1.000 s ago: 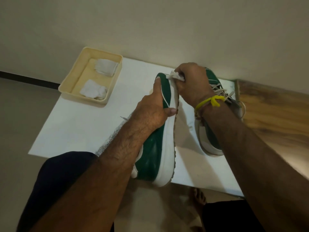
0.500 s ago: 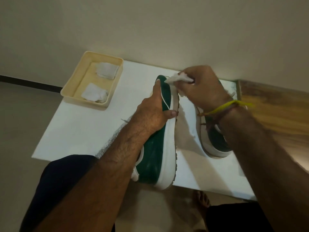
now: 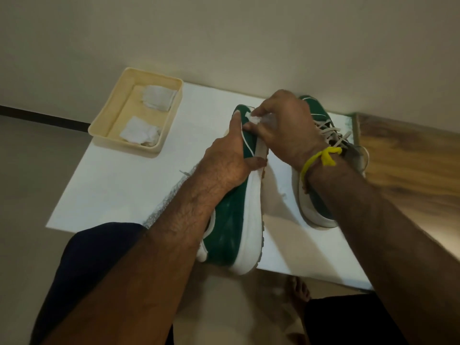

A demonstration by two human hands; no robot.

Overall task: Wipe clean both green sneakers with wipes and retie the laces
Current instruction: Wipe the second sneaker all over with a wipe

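My left hand (image 3: 225, 163) grips a green sneaker (image 3: 231, 220) with a white sole, tipped on its side over the white table (image 3: 119, 190), its heel end hanging past the front edge. My right hand (image 3: 286, 128) pinches a white wipe (image 3: 254, 118) against the green upper at the sneaker's far end. The second green sneaker (image 3: 321, 115) stands on the table to the right, partly hidden behind my right wrist, its pale laces (image 3: 331, 131) lying loose across the top.
A cream tray (image 3: 117, 105) at the table's back left holds two crumpled white wipes (image 3: 139, 133). A wooden surface (image 3: 408, 165) adjoins the table on the right. A wall runs close behind. My bare foot (image 3: 298, 292) is on the floor below the front edge.
My right hand has slid the wipe from the sole edge onto the green upper near the toe. The left hand keeps its grip on the sneaker.
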